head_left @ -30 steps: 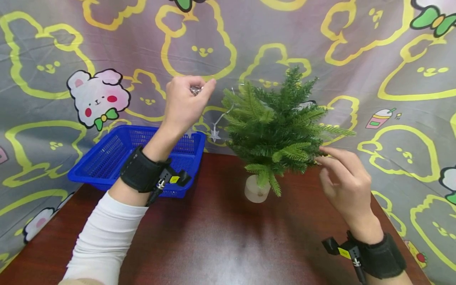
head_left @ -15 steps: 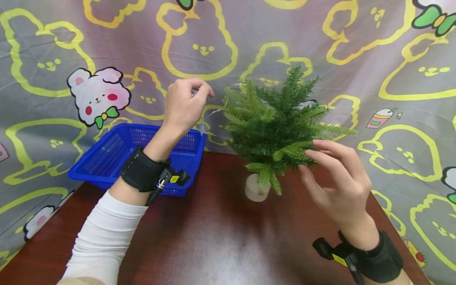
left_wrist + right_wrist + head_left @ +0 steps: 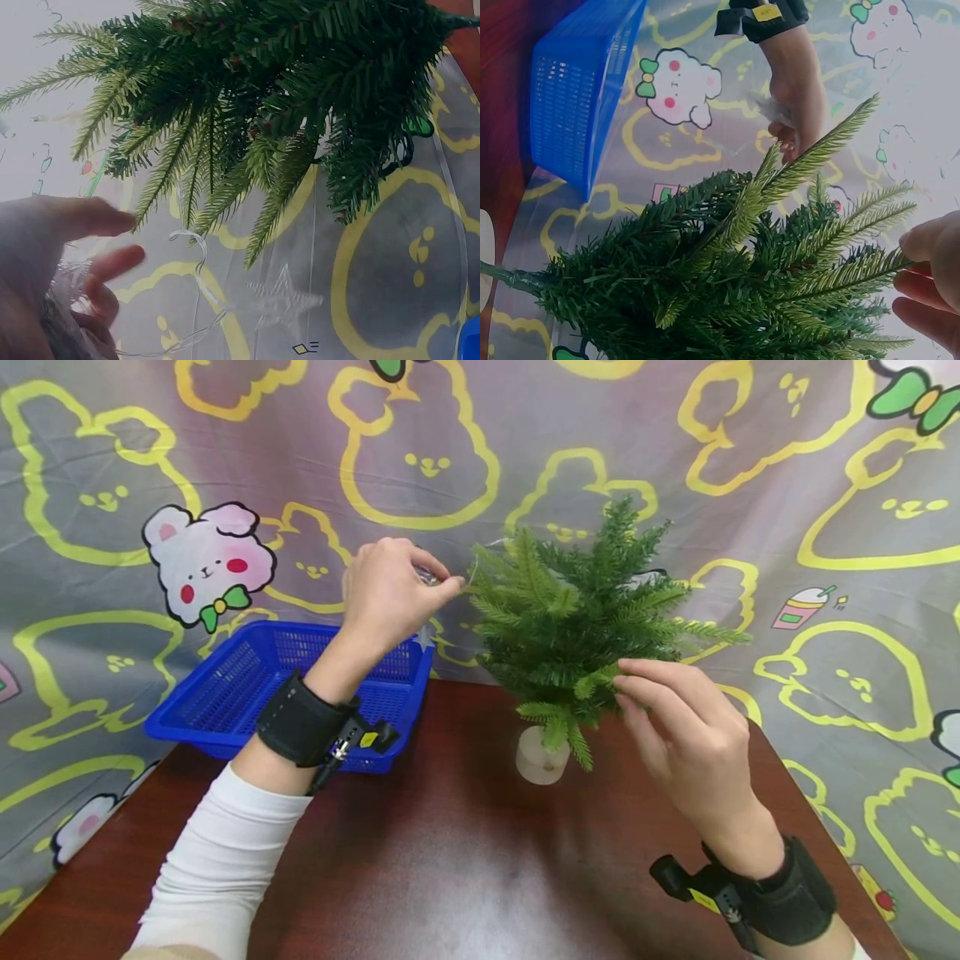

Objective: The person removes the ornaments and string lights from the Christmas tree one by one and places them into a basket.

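A small artificial Christmas tree [image 3: 570,627] stands upright on a pale round base [image 3: 542,758]. My left hand [image 3: 390,593], left of the tree, holds a bunched string of clear fairy lights [image 3: 71,289] in its curled fingers. From it the wire loops towards the branches, and a clear star light [image 3: 285,300] hangs below them. In the left wrist view the thumb [image 3: 94,217] lies close to a branch tip; contact is unclear. My right hand [image 3: 697,743] is at the tree's right side, pinching the tip of a light-green branch [image 3: 855,276] between thumb and fingers.
A blue plastic basket [image 3: 161,727] sits on the left of the dark brown table [image 3: 450,852], under my left forearm. Close behind the tree hangs a grey curtain [image 3: 300,435] printed with yellow bunny outlines.
My right hand has moved left and inward along the tree's right side to another branch. My left hand has dipped slightly and moved towards the tree; the hanging star has shifted left.
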A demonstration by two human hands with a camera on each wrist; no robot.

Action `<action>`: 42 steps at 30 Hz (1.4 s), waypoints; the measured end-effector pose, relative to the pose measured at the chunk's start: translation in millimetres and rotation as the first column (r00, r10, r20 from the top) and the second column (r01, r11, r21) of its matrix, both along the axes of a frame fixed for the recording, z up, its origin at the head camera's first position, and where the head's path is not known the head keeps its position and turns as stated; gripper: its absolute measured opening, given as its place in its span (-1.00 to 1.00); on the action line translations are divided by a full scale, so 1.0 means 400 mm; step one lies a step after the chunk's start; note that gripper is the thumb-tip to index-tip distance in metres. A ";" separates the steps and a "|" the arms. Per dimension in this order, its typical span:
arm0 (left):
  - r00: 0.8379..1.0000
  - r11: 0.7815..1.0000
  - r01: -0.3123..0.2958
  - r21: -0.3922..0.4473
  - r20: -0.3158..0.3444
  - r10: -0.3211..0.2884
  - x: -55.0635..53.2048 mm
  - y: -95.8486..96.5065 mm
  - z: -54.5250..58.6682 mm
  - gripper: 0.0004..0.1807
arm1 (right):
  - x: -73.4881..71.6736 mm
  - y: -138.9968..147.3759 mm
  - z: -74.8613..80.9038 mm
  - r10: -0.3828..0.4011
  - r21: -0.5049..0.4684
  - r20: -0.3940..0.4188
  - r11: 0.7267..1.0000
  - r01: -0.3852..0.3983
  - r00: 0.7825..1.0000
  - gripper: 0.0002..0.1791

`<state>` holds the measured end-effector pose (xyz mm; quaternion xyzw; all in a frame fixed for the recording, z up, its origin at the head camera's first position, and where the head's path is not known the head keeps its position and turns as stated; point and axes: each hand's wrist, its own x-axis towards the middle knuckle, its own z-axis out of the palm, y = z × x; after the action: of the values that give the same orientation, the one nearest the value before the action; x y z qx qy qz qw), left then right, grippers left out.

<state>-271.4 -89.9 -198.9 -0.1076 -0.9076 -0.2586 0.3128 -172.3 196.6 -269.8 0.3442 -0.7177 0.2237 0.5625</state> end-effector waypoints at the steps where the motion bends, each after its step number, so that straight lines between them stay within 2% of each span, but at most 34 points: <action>1: 0.999 0.999 -0.021 -0.030 0.024 0.022 0.001 0.000 -0.001 -0.69 | 0.000 0.000 0.000 -0.002 0.000 -0.002 1.000 0.002 1.000 -0.68; 6: 0.984 0.985 -0.094 -0.143 0.138 0.114 0.003 0.003 -0.006 -0.54 | 0.001 -0.001 0.002 0.004 -0.004 -0.016 1.000 -0.004 1.000 -0.73; 11: 0.974 0.968 -0.115 -0.222 0.169 0.154 -0.001 0.002 -0.016 -0.61 | 0.004 -0.001 0.004 0.018 -0.020 -0.038 1.000 -0.019 0.999 -0.80; 17: 0.974 0.960 -0.090 -0.263 0.178 0.140 -0.012 0.006 -0.026 -0.78 | 0.006 0.001 0.001 0.014 -0.045 -0.051 0.999 -0.016 0.999 -0.88; 24: 0.975 0.963 -0.039 -0.266 0.199 0.095 -0.019 0.006 -0.040 -0.85 | 0.004 0.015 -0.005 -0.018 -0.066 -0.061 0.998 0.014 0.998 -0.92; 30: 0.989 0.973 -0.008 -0.231 0.143 0.042 -0.021 0.002 -0.051 -0.82 | -0.001 0.030 -0.009 -0.031 -0.113 -0.065 0.993 0.023 0.997 -0.95; 36: 0.997 0.990 0.031 -0.139 0.073 -0.021 -0.025 -0.004 -0.058 -0.74 | -0.003 0.046 -0.007 -0.044 -0.124 -0.043 0.992 0.038 0.998 -0.94; 39: 0.998 0.995 0.060 -0.079 0.021 -0.059 -0.028 -0.007 -0.062 -0.75 | -0.005 0.059 -0.008 -0.066 -0.115 -0.021 0.991 0.063 0.998 -0.94; 42: 0.989 0.992 0.125 0.000 -0.074 -0.125 -0.032 -0.012 -0.066 -0.75 | -0.008 0.071 -0.012 -0.082 -0.111 0.002 0.990 0.082 0.997 -0.94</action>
<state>-284.2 -94.5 -225.4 -0.1730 -0.8863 -0.2758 0.3293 -175.3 224.9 -274.5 0.2828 -0.7171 0.2395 0.5902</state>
